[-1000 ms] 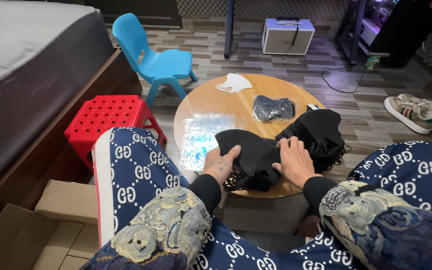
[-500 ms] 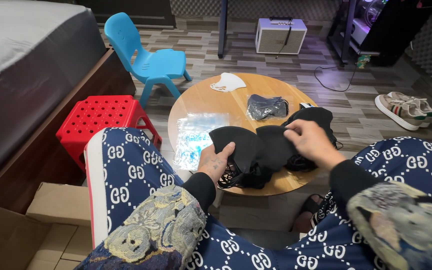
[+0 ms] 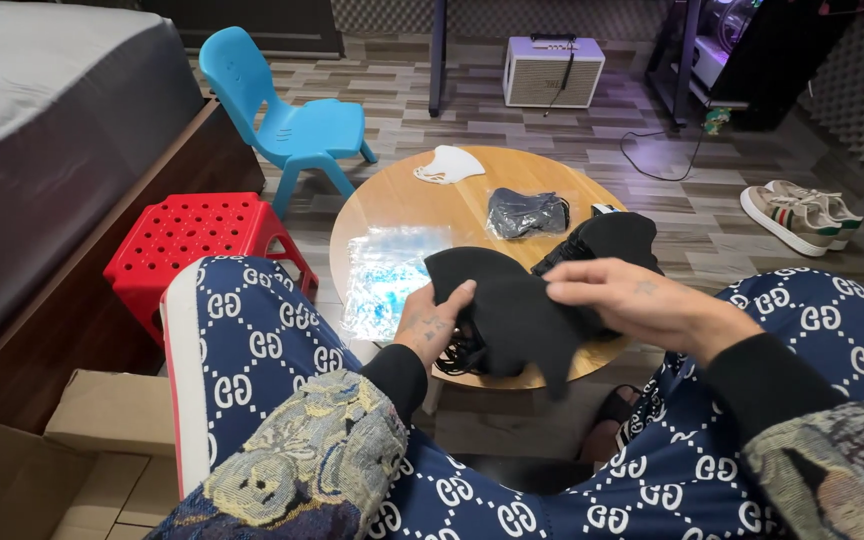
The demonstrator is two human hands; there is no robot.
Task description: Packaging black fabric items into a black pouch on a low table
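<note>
A black fabric face mask [image 3: 512, 310] is spread over the near edge of a round wooden table [image 3: 392, 200]. My left hand [image 3: 434, 318] pinches its left edge, thumb on top. My right hand [image 3: 632, 300] lies across its right side, fingers gripping the cloth. A pile of more black masks [image 3: 620, 238] sits just behind my right hand. Black ear loops hang under the mask by my left hand.
On the table lie a clear plastic bag [image 3: 388, 272], a dark bagged mask [image 3: 526, 212] and a white mask [image 3: 449, 165]. A red stool [image 3: 197, 235] and blue chair [image 3: 287, 125] stand left, by a bed. Cardboard box [image 3: 62, 470] at lower left; sneakers [image 3: 800, 212] at right.
My right hand has moved left over the mask and the cloth has been drawn nearer the table's edge. My left hand stays on the left edge.
</note>
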